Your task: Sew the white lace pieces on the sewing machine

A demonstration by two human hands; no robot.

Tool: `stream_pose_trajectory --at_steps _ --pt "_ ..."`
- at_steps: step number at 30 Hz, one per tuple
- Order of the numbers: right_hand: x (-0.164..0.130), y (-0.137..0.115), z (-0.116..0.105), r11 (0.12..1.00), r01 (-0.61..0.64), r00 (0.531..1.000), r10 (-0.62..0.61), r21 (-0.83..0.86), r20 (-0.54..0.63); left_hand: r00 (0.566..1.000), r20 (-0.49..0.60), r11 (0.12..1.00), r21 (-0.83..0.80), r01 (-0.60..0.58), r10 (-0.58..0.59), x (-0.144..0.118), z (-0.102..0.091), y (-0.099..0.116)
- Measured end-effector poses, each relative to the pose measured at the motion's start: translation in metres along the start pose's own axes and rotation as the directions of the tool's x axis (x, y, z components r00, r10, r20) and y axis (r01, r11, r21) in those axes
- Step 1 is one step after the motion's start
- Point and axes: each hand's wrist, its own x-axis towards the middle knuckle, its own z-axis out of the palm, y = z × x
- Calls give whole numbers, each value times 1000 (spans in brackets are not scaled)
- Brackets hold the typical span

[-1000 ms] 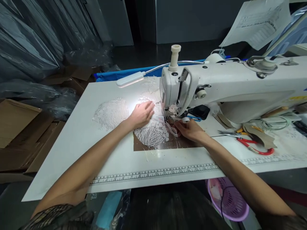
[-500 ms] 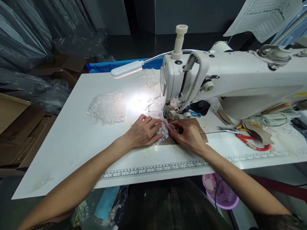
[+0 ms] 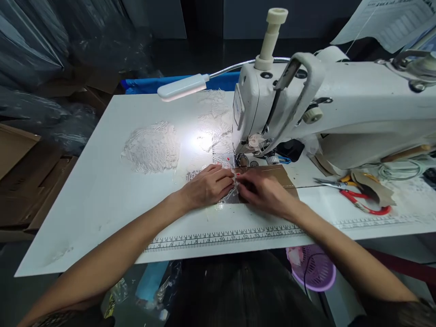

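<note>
Head view: the left hand (image 3: 209,186), loosely bent, presses the lace (image 3: 230,194) by the machine (image 3: 250,104). The right hand (image 3: 262,188) curls beside it; can't tell its grip. Pulling hard could tear lace.

Sewing workshop, industrial machine (image 3: 340,95), cardboard boxes (image 3: 44,190)

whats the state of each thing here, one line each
Left hand: fingers bent, resting on lace
Right hand: fingers curled at the lace; grip blurred
Worked lace: spread flat, partly covered by the hands
Lace pile: heaped loosely, untouched
Lamp: lit
Sewing machine: upright; cannot tell if running
Red-handled scissors: lying down, unheld
Purple basket: below tabletop, something pink inside
</note>
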Motion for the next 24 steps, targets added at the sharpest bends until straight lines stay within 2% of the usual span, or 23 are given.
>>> stream_pose_trajectory --at_steps 4,7,10,16,20,24 --pt "10 24 -14 1000 -5 999 5 -2 40 999 -44 999 -37 28 -29 -2 -1 -2" --pt "12 34 -12 999 -48 999 48 0 -17 996 -78 998 -44 43 -46 -1 -2 -2" --pt "8 34 -7 999 33 998 -32 25 -57 995 -88 998 -48 32 -36 1 -2 -3" --pt "4 35 -3 981 178 982 -182 -77 -44 997 -77 999 -35 15 -18 4 1 -4" --pt "4 38 2 971 201 979 -204 -129 -15 996 -86 999 -34 10 -13 2 3 -5" --pt "2 37 2 982 172 985 -174 -74 -22 997 -77 1000 -16 3 -4 2 3 -5"
